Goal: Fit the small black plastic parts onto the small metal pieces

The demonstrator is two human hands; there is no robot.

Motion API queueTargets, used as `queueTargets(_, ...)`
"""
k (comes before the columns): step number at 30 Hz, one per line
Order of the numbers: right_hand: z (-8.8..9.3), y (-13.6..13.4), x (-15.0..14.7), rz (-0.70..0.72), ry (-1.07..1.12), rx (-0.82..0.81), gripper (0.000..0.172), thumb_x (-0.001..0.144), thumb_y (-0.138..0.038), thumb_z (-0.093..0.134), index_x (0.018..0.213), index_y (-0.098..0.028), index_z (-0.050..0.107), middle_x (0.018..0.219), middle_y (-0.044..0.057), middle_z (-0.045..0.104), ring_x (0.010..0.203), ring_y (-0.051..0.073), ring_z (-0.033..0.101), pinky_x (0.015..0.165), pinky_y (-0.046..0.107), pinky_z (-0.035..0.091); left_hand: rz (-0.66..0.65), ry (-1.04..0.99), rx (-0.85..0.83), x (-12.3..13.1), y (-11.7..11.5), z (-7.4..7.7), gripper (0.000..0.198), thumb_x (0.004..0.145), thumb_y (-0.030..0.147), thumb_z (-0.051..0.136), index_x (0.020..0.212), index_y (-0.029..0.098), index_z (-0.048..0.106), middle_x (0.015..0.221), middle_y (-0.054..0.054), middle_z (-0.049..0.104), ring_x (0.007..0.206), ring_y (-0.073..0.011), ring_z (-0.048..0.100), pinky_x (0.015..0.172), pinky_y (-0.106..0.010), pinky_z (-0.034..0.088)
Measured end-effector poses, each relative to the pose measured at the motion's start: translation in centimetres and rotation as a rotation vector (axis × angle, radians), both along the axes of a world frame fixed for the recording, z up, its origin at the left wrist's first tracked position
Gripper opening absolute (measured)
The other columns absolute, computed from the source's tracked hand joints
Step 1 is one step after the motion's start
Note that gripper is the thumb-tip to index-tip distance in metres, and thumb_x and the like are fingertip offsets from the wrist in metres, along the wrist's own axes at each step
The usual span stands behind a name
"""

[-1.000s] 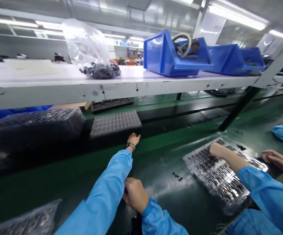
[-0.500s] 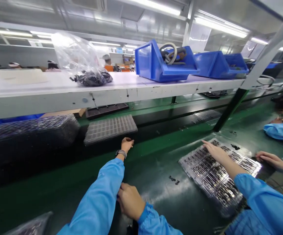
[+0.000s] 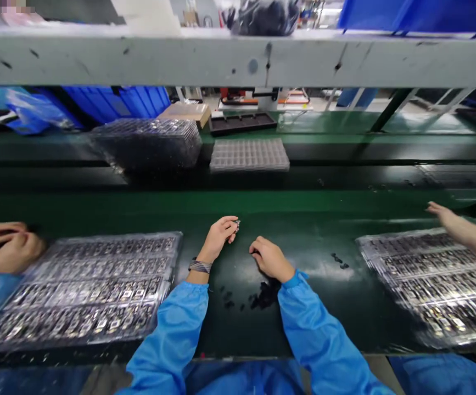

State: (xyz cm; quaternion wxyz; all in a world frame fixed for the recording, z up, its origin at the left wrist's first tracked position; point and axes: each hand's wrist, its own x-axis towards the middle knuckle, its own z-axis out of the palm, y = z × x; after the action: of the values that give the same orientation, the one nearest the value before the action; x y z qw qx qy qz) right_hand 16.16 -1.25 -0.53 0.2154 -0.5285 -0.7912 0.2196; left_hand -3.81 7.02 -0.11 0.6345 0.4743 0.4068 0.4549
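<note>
My left hand (image 3: pixel 219 236) is raised a little over the green belt (image 3: pixel 303 208), its fingers pinched on a small dark part (image 3: pixel 236 224). My right hand (image 3: pixel 269 259) rests curled on the belt just to the right; what it holds, if anything, is hidden. A small heap of dark parts (image 3: pixel 264 295) lies between my wrists. A clear tray of small parts (image 3: pixel 93 285) sits left of my left arm. An empty grid tray (image 3: pixel 249 154) lies across the belt on the far side.
A second filled tray (image 3: pixel 431 280) lies at the right under another person's hand (image 3: pixel 447 219). Another person's hands (image 3: pixel 3 247) sit at the left edge. A wrapped stack of trays (image 3: pixel 147 144) stands at the back. A grey shelf edge (image 3: pixel 238 57) runs overhead.
The view swung left and down. My left hand drew back from the far grid tray to the belt in front of me, now pinching a small part. My right hand left my left sleeve.
</note>
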Motion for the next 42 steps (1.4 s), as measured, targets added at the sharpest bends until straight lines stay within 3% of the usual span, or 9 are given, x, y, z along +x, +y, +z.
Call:
queueTargets(4, -0.4, 0.1, 0.4, -0.074, 0.142, -0.027, 0.018, 0.084, -0.004, 0.057, 0.087, -0.020, 0.064, 0.085, 0.003, 0.064, 0.077, 0.018, 0.060, 0.075, 0.028, 0.046, 0.005, -0.003, 0.017, 0.3, -2.0, -1.5, 0.043, 0.077, 0.039, 0.082, 0.108, 0.014, 0.067, 0.080, 0.000, 0.064, 0.050, -0.0060, 0.053, 0.048, -0.021, 0.040)
queueTargets(8, -0.3, 0.3, 0.8, -0.195, 0.415, -0.145, 0.003, 0.086, -0.023, 0.064, 0.084, -0.021, 0.066, 0.071, 0.000, 0.064, 0.063, 0.016, 0.058, 0.063, 0.028, 0.046, 0.003, 0.030, 0.047, 0.8, -2.5, -1.6, 0.039, 0.080, 0.036, 0.079, 0.110, 0.015, 0.066, 0.081, 0.001, 0.062, 0.051, -0.0067, 0.056, 0.048, -0.021, 0.041)
queueTargets(15, 0.2, 0.3, 0.5, -0.291, 0.756, -0.334, 0.029, 0.075, -0.043, 0.083, 0.082, -0.020, 0.066, 0.069, 0.001, 0.068, 0.061, 0.016, 0.064, 0.061, 0.029, 0.053, -0.004, -0.059, 0.022, 0.3, -2.7, -1.3, 0.041, 0.081, 0.031, 0.077, 0.116, 0.014, 0.065, 0.091, -0.002, 0.064, 0.058, -0.0105, 0.064, 0.051, -0.023, 0.046)
queueTargets(25, 0.6, 0.3, 0.8, -0.321, 0.788, -0.320, 0.037, 0.074, -0.050, 0.086, 0.081, -0.020, 0.067, 0.070, 0.003, 0.071, 0.061, 0.017, 0.066, 0.062, 0.030, 0.057, -0.183, -0.189, -0.070, 0.7, -3.4, -0.8, 0.045, 0.079, 0.028, 0.080, 0.117, 0.013, 0.064, 0.083, -0.002, 0.067, 0.060, -0.0125, 0.066, 0.056, -0.024, 0.049)
queueTargets(34, 0.5, 0.3, 1.0, -0.319, 0.892, -0.377, 0.042, 0.071, -0.052, 0.088, 0.085, -0.021, 0.065, 0.083, 0.007, 0.078, 0.083, 0.025, 0.078, 0.077, 0.037, 0.063, -0.284, -0.129, -0.074, 0.7, -3.6, -0.5, 0.045, 0.080, 0.030, 0.080, 0.118, 0.014, 0.064, 0.084, -0.003, 0.070, 0.061, -0.0125, 0.067, 0.061, -0.025, 0.051)
queueTargets(42, 0.8, 0.4, 1.2, -0.315, 0.835, -0.279, 0.035, 0.073, -0.049, 0.087, 0.083, -0.020, 0.070, 0.083, 0.006, 0.076, 0.079, 0.022, 0.075, 0.081, 0.036, 0.062, -0.320, -0.014, -0.026, 0.8, -4.0, 0.0, 0.041, 0.084, 0.030, 0.077, 0.120, 0.015, 0.066, 0.089, -0.004, 0.069, 0.065, -0.0136, 0.069, 0.065, -0.026, 0.055)
